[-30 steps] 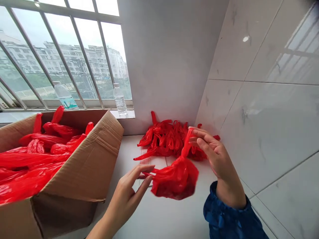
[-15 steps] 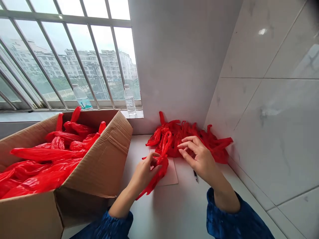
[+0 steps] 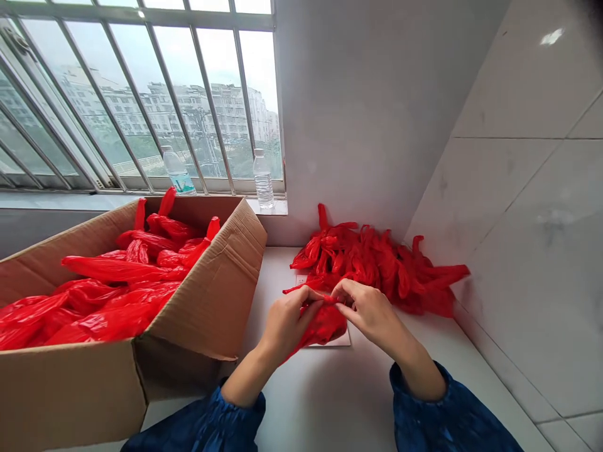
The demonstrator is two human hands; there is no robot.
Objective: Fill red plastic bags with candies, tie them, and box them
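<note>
Between my two hands is a red plastic bag (image 3: 325, 328), bunched up and hanging over the white counter. My left hand (image 3: 288, 320) pinches it from the left, thumb against fingers. From the right, my right hand (image 3: 365, 307) grips the same bag, its fingertips almost meeting those of the left. Part of the bag is hidden behind my left hand. Just beyond my hands lies a heap of crumpled red plastic bags (image 3: 377, 257) against the wall corner. A flat pale sheet or pad (image 3: 343, 339) shows partly beneath the held bag.
A cardboard box (image 3: 226, 282) full of red plastic bags (image 3: 122, 270) stands on the left. Two clear plastic bottles, one labelled (image 3: 178, 171) and one plain (image 3: 262, 181), stand on the sill of the barred window. A tiled wall (image 3: 527, 251) borders the counter (image 3: 330, 402) on the right.
My right hand, empty and spread before, has come left and down and now pinches the bag beside my left hand. The view has shifted slightly left.
</note>
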